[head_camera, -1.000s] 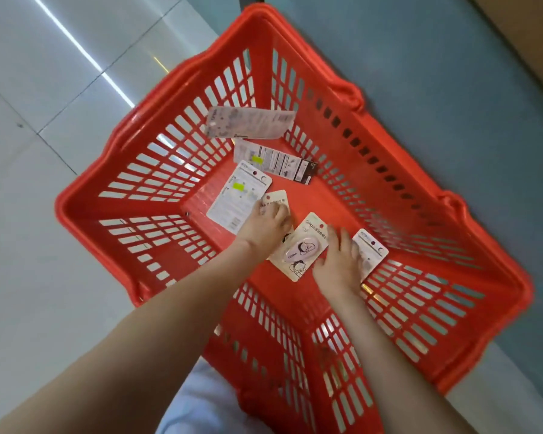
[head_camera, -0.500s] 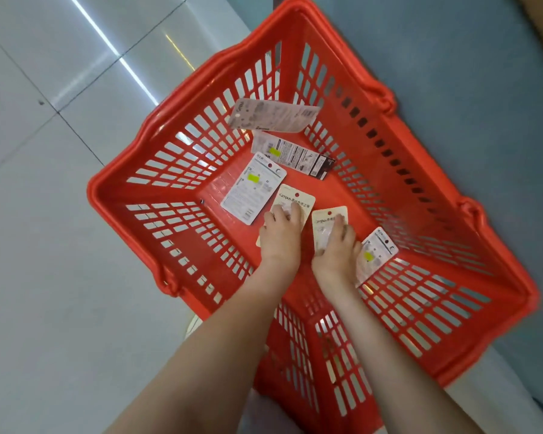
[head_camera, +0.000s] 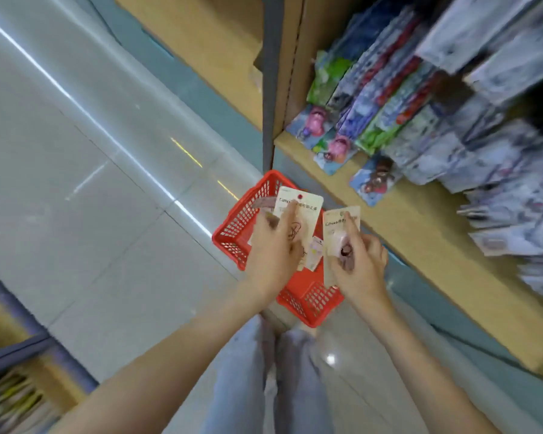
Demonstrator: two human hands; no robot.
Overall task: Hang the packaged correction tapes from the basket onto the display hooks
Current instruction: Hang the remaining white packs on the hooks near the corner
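Left hand: back to camera, grips left pack, 1 finger laid up the card front. The card sticks out of the hand toward 1 o'clock. It is white with a red dot by its top edge and a line drawing lower down.

Right hand: grips right pack, 1 finger stretched up the front, the rest curled. The card is cream and points to 12 o'clock, with a pinkish tape unit half under the fingers.

The 2 packs are near each other and not touching, both held in the air above the basket.

The basket is red mesh, on the floor directly under the hands, at frame centre. 1 loose pack shows inside it between the hands. Another grey card leans at its 11 o'clock wall.

Legs in pale jeans are at 6 o'clock, just beside the basket's near corner.

A wood shelf runs from 12 round to 4 o'clock, with a grey post at 12. Hung packs fill the 1 to 3 o'clock area, too blurred to read. I can't make out any hooks.

The floor is grey tile from 8 to 11 o'clock. A low rack sits at 8 o'clock, also blurred.
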